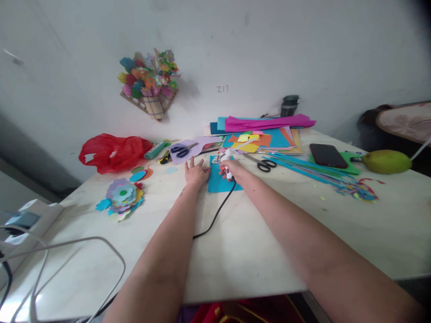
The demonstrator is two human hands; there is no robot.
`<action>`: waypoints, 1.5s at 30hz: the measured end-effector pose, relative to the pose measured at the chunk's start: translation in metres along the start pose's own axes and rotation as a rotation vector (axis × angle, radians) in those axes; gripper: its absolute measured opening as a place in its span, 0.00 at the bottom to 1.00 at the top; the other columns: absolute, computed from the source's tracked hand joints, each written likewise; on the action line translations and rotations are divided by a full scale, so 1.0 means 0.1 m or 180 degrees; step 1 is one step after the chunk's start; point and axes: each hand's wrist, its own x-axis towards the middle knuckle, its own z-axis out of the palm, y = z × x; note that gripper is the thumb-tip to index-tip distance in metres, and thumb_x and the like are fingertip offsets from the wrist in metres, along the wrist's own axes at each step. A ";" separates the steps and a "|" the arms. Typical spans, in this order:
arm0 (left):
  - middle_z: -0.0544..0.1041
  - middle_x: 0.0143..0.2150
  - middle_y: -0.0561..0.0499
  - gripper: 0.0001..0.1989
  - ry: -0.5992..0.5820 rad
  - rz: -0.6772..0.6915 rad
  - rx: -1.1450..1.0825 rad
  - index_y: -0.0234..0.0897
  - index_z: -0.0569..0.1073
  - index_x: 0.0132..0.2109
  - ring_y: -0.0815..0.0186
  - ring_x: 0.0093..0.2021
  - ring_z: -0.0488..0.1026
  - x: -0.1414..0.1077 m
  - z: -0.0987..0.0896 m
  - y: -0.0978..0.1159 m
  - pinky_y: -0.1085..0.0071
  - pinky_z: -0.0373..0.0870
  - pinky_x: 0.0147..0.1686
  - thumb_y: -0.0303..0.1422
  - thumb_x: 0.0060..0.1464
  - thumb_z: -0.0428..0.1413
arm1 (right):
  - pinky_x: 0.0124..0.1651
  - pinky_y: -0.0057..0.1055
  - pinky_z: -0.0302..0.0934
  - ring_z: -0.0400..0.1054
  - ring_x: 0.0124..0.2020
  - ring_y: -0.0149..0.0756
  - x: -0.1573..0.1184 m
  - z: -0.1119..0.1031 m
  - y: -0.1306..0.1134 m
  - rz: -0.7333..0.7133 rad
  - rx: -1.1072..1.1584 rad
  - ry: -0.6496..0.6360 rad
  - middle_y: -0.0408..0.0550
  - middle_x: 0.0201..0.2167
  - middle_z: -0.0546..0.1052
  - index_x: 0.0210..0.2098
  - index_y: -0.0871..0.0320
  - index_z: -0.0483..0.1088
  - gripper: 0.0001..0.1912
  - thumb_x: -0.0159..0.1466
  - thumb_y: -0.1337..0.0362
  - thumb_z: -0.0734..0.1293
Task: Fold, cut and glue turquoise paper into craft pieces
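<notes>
My right hand [232, 169] is wrapped round a white hot glue gun [229, 173], whose black cord trails down toward me. Under it lies a blue sheet of paper [218, 183] on the table. Flat on the table, my left hand [196, 173] has its fingers spread, with its thumb side at the sheet's left edge. The glue gun's tip is too small and blurred to make out. Black-handled scissors [266, 165] lie just right of my right hand. A second pair of scissors [182, 150] rests on purple paper beyond my left hand.
Stacked paper flowers [123, 195] and a red plastic bag [114, 152] are on the left. Coloured paper sheets [269, 125] are piled at the back. Blue paper strips [299, 169], a phone [328, 155] and a green-yellow fruit-like object [386, 161] are on the right. White cables [101, 240] loop at front left.
</notes>
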 end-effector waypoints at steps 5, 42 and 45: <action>0.62 0.61 0.62 0.23 0.0070 0.0228 0.0106 0.52 0.76 0.45 0.55 0.67 0.37 -0.05 -0.06 0.03 0.51 0.30 0.62 0.45 0.58 0.38 | 0.12 0.24 0.51 0.62 0.12 0.29 0.00 0.00 0.00 -0.0007 -0.0004 0.0009 0.45 0.16 0.70 0.27 0.62 0.66 0.05 0.56 0.66 0.62; 0.58 0.64 0.57 0.26 -0.0304 0.0631 0.0235 0.50 0.58 0.61 0.61 0.67 0.36 0.07 -0.02 0.02 0.50 0.24 0.61 0.45 0.60 0.32 | 0.11 0.25 0.51 0.63 0.13 0.30 0.13 -0.04 0.00 -0.0116 0.0129 0.0171 0.45 0.17 0.71 0.28 0.63 0.67 0.05 0.54 0.66 0.63; 0.56 0.64 0.56 0.23 -0.0315 0.0686 0.0199 0.51 0.59 0.61 0.61 0.67 0.37 0.09 0.00 -0.03 0.50 0.24 0.61 0.40 0.61 0.35 | 0.11 0.24 0.52 0.63 0.13 0.30 0.13 -0.04 0.00 -0.0070 0.0142 0.0184 0.45 0.17 0.71 0.27 0.63 0.67 0.05 0.55 0.66 0.63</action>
